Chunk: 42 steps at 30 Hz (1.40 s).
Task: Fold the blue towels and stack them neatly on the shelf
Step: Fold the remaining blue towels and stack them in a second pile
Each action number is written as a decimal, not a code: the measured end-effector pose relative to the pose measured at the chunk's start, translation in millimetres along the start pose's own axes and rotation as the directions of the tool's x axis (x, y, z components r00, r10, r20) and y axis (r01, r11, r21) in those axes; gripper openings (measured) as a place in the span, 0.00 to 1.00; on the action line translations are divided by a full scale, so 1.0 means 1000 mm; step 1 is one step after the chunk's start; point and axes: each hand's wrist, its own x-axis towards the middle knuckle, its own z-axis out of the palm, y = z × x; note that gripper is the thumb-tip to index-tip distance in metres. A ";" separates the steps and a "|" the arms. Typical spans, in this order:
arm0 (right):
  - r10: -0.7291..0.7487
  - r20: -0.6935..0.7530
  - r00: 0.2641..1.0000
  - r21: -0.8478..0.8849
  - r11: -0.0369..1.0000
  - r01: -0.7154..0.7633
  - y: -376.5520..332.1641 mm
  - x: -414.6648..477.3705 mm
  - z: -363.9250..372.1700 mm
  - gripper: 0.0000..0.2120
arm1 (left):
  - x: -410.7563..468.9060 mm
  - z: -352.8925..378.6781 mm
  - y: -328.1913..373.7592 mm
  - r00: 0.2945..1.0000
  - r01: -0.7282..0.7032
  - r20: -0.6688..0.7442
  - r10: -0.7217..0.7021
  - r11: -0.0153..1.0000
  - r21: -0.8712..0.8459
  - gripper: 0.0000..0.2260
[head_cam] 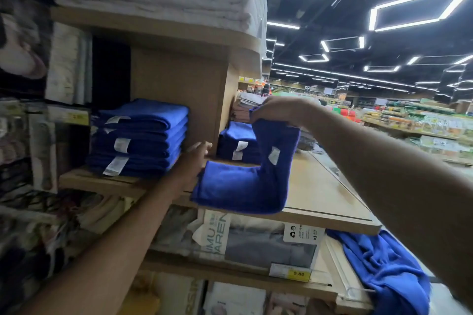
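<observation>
Head view
Towel (245,181): lower half lay flat on the shelf (332,202) edge, upper half was lifted upright.
Right hand (276,110): fingers curled, pinching the towel's raised top end.
Left hand (197,158): at the towel's left edge, blurred; its grip could not be told.
Handling: likely soft, light and limp; best held by corners or the folded edge.
Shelf contents: folded stack (138,138) at left, smaller stack (238,140) behind the divider.
Below: loose towel (384,268) lay crumpled, unfolded.
</observation>
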 end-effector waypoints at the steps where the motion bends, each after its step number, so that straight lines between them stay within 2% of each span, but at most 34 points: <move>1: -0.029 0.010 1.000 -0.059 0.998 0.030 -0.012 0.004 0.011 0.17 | 0.000 -0.005 -0.005 0.997 0.079 -0.014 -0.081 0.988 -0.130 0.12; 3: -0.054 0.092 0.994 -0.094 0.994 0.063 -0.030 0.013 0.036 0.18 | 0.001 -0.012 -0.010 0.989 0.130 -0.028 -0.144 0.951 -0.281 0.18; 5: -0.047 0.234 0.971 -0.028 0.998 0.055 -0.039 0.023 0.064 0.13 | 0.002 -0.013 -0.009 0.986 0.137 -0.044 -0.161 0.933 -0.333 0.18; 7: -0.014 0.356 0.934 0.160 0.986 -0.047 -0.042 0.024 0.088 0.06 | 0.001 -0.012 -0.006 0.985 0.149 -0.033 -0.168 0.933 -0.327 0.13; 8: -0.035 0.397 0.917 0.266 0.961 -0.079 -0.041 0.023 0.096 0.06 | 0.001 -0.012 -0.005 0.987 0.142 -0.028 -0.160 0.934 -0.327 0.10; 10: -0.111 0.367 0.924 0.403 0.914 -0.051 -0.035 0.022 0.102 0.09 | 0.001 -0.012 -0.008 0.992 0.107 -0.028 -0.123 0.941 -0.320 0.06; 11: -0.144 0.280 0.949 0.394 0.919 0.023 -0.029 0.024 0.101 0.10 | 0.003 -0.012 -0.011 0.995 0.084 -0.026 -0.095 0.955 -0.285 0.08; 13: -0.226 0.091 0.970 0.154 0.965 0.210 -0.014 0.024 0.100 0.14 | 0.006 -0.011 -0.017 0.999 0.038 -0.024 -0.042 0.991 -0.131 0.12; 15: -0.310 0.069 0.948 -0.040 0.949 0.313 0.002 0.019 0.111 0.17 | 0.009 -0.010 -0.020 1.000 -0.001 -0.024 0.001 1.000 0.007 0.14; 18: -0.301 0.177 0.937 -0.090 0.943 0.320 0.024 0.007 0.151 0.25 | 0.014 -0.007 -0.026 0.999 -0.048 0.028 0.045 0.991 0.122 0.16; 20: -0.293 0.130 0.947 -0.166 0.936 0.312 0.031 0.006 0.171 0.29 | 0.017 -0.005 -0.030 0.993 -0.091 0.097 0.071 0.971 0.223 0.18; 22: -0.315 0.037 0.948 -0.120 0.941 0.317 0.034 0.008 0.173 0.25 | 0.018 -0.004 -0.034 0.987 -0.114 0.146 0.069 0.936 0.333 0.20; 24: -0.236 -0.132 0.963 -0.055 0.972 0.231 0.044 0.009 0.165 0.23 | 0.016 -0.004 -0.034 0.982 -0.133 0.178 0.060 0.893 0.431 0.19; 26: -0.043 -0.297 0.954 -0.101 0.995 0.013 0.063 0.005 0.153 0.29 | 0.014 -0.005 -0.032 0.977 -0.159 0.205 0.059 0.843 0.513 0.19; 27: 0.048 -0.304 0.951 -0.131 0.987 -0.092 0.075 0.002 0.148 0.31 | 0.012 -0.005 -0.031 0.975 -0.169 0.213 0.059 0.821 0.545 0.19; 29: 0.170 -0.170 0.971 -0.046 0.983 -0.180 0.093 -0.003 0.142 0.32 | 0.008 -0.003 -0.028 0.975 -0.174 0.218 0.052 0.791 0.587 0.19; 31: 0.200 -0.020 0.980 0.224 0.956 -0.191 0.095 -0.009 0.144 0.28 | 0.004 -0.001 -0.026 0.975 -0.175 0.216 0.053 0.782 0.598 0.19; 32: 0.174 -0.009 0.985 0.327 0.931 -0.162 0.094 -0.012 0.147 0.26 | 0.003 0.000 -0.025 0.975 -0.180 0.217 0.059 0.780 0.600 0.19; 35: 0.077 -0.156 0.985 0.488 0.873 0.009 0.083 -0.020 0.153 0.17 | 0.002 -0.001 -0.025 0.972 -0.205 0.209 0.104 0.807 0.554 0.22; 37: 0.028 -0.250 0.968 0.644 0.752 0.145 0.077 -0.024 0.148 0.12 | 0.002 -0.001 -0.024 0.977 -0.176 0.182 0.113 0.908 0.381 0.33; 40: -0.047 -0.342 0.938 0.740 0.602 0.300 0.080 -0.023 0.131 0.13 | 0.007 -0.003 -0.018 0.995 0.006 0.100 -0.012 0.998 0.064 0.47; 42: -0.064 -0.383 0.921 0.750 0.561 0.351 0.086 -0.018 0.115 0.13 | 0.015 -0.006 -0.011 0.973 0.182 0.160 -0.165 0.978 -0.099 0.43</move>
